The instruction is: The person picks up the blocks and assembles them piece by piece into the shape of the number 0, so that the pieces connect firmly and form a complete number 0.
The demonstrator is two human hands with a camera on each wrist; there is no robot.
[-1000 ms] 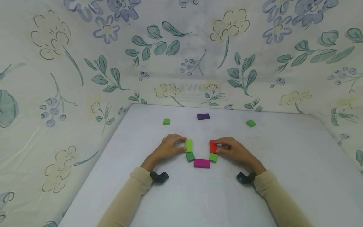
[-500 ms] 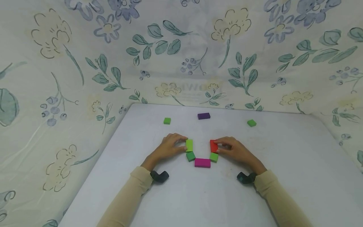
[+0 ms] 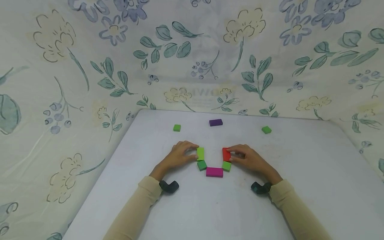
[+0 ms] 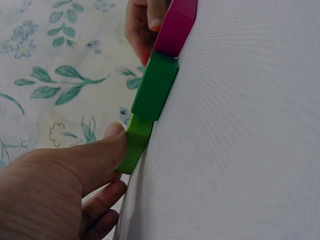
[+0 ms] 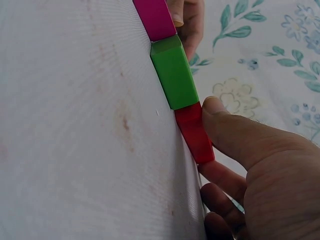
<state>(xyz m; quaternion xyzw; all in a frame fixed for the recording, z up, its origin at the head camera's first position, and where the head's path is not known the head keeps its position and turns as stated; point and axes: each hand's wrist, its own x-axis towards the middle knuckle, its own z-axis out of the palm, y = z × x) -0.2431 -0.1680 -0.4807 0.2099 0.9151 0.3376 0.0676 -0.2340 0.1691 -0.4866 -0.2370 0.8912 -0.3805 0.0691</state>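
On the white table my left hand [image 3: 180, 155] pinches a lime-green block [image 3: 200, 153] by its two ends, thumb near and fingertip far. Opposite it, my right hand [image 3: 249, 158] holds a red block [image 3: 226, 154] the same way. A dark green block [image 3: 202, 165] touches the near end of the lime one. Below the red block sits a small green block [image 3: 226, 166]. Between these two, nearest me, lies a magenta block [image 3: 214, 172]; together the pieces form a U. In the left wrist view my thumb [image 4: 114, 137] presses the lime block's end.
Farther back lie a purple block [image 3: 216, 122], a small green block [image 3: 177, 128] to the left and another green block [image 3: 266, 130] to the right. A flower-patterned cloth [image 3: 198, 96] hangs behind the table [image 3: 216, 213]. Each wrist wears a dark device.
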